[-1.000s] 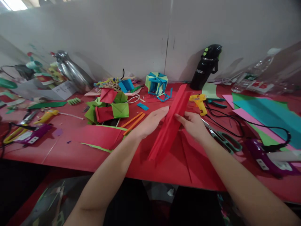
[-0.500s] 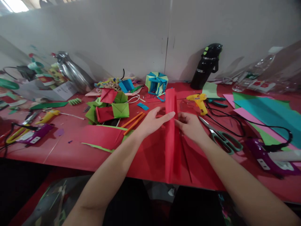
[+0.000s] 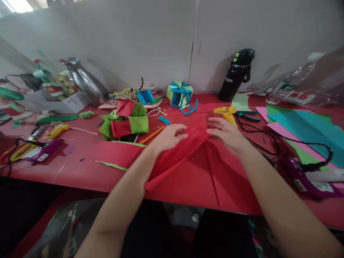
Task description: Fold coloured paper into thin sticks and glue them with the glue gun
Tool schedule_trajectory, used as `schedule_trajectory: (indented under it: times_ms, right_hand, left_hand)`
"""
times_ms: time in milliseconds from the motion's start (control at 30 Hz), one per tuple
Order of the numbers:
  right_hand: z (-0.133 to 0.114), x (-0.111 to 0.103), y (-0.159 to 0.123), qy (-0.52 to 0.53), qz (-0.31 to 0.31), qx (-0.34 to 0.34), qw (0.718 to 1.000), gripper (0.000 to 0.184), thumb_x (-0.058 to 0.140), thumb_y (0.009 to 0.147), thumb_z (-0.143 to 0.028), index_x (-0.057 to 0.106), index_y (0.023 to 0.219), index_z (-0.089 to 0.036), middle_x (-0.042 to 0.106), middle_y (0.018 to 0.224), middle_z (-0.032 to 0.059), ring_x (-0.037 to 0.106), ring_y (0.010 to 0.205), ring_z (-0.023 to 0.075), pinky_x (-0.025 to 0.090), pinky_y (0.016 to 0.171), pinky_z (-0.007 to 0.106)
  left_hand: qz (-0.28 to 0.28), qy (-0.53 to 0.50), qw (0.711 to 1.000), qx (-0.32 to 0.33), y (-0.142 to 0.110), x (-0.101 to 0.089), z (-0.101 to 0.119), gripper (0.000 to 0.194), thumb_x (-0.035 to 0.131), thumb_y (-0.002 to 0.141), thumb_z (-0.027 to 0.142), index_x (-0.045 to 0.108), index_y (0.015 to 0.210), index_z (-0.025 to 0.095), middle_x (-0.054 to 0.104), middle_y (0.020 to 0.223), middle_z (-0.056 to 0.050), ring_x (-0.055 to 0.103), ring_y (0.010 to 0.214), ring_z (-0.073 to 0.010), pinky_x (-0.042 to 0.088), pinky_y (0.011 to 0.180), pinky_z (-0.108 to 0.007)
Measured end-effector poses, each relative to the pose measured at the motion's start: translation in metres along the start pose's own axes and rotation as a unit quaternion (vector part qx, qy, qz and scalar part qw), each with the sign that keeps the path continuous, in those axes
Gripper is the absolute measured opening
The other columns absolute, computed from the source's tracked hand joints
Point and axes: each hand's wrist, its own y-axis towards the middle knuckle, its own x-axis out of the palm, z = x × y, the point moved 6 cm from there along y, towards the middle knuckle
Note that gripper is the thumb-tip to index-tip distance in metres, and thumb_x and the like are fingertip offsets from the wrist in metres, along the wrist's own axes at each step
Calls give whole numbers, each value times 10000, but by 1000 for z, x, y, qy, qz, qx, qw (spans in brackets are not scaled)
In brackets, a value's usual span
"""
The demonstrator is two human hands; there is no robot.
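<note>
We keep our left hand (image 3: 172, 138) loosely open and apart from our right hand (image 3: 228, 135), whose grip we cannot tell, with the red paper (image 3: 182, 150) slanting between them toward the surface's (image 3: 72, 173) near edge

- On the black flask (image 3: 233, 80) I can read the white capital letters "AWN"; maybe one more letter stands before them, but the curve of the side hides it.
- On the white box (image 3: 73, 104) there are some dark marks, too blurred for me to read.
- On the yellow glue gun (image 3: 227, 111) there is a small printed label, but its words are not clear.
- The clear bottle (image 3: 295, 79) carries a partly green label, also too small to read.
</note>
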Motion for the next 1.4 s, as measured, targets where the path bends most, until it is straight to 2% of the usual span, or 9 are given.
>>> schedule_trajectory:
  times_ms: [133,300,433,633,767,867,1167,1300,1400]
  right_hand:
    - [-1,-10,8,-106,-37,-71,991,737,840,675,-358,575,1357,-270,690,1223,87,644,1110,261,496,1003,464]
    - [-2,-12,6,-235,-100,-110,961,319,721,798,-472,742,1003,-229,747,919,58,681,851,247,541,797,404]
    - [0,-25,7,-290,-96,-108,946,270,708,770,-470,693,841,-210,736,863,60,675,786,228,538,743,376]
    - [-2,-19,9,-436,-167,-113,877,155,647,800,-240,683,951,-232,743,905,40,690,831,218,532,752,351]
    - [-5,-1,10,-525,-183,-207,805,181,601,861,-195,707,1002,-235,740,1036,57,677,964,248,512,861,395]
    - [-1,10,5,-542,-196,-265,773,211,543,907,-166,711,1022,-223,725,1052,69,660,1014,249,501,906,398]
    - [5,14,-15,-554,-181,-331,742,227,522,911,-95,719,960,-197,695,1004,84,630,922,233,493,815,380]
    - [2,16,-20,-578,-181,-315,730,263,526,885,-91,734,1001,-203,688,1100,88,622,951,241,473,809,396]
    - [0,16,-23,-575,-183,-286,744,247,545,883,-132,745,1010,-204,675,1142,92,625,970,245,472,849,415]
  left_hand:
    - [-118,-14,992,50,-5,17,12,229,638,884,288,702,1075,180,739,1024,-34,670,895,-181,495,829,-291]
    - [-208,-1,978,21,-11,20,8,391,729,781,267,670,1153,161,721,1035,-64,660,896,-187,492,807,-286]
    - [-271,94,957,-29,-16,7,-7,281,688,793,247,667,1055,148,713,969,-63,654,833,-174,465,728,-261]
    - [-171,286,942,36,-5,-9,3,171,512,896,183,651,995,182,677,1070,-67,618,952,-205,400,735,-291]
    - [-171,323,925,101,0,4,4,219,441,936,155,639,1021,193,657,1110,-58,624,947,-194,378,680,-287]
    - [-173,322,920,143,-1,8,0,239,432,939,137,642,1031,205,664,1106,-38,633,938,-179,399,702,-287]
    - [-141,412,878,198,-24,13,0,311,485,858,63,652,1086,192,651,1043,-67,624,942,-228,418,807,-362]
    - [-96,473,852,202,-33,21,7,415,519,829,57,618,1219,159,641,1072,-103,609,979,-259,406,822,-385]
    - [-86,464,862,186,-35,23,13,393,507,906,152,616,1283,177,633,1160,-115,599,1037,-274,400,881,-409]
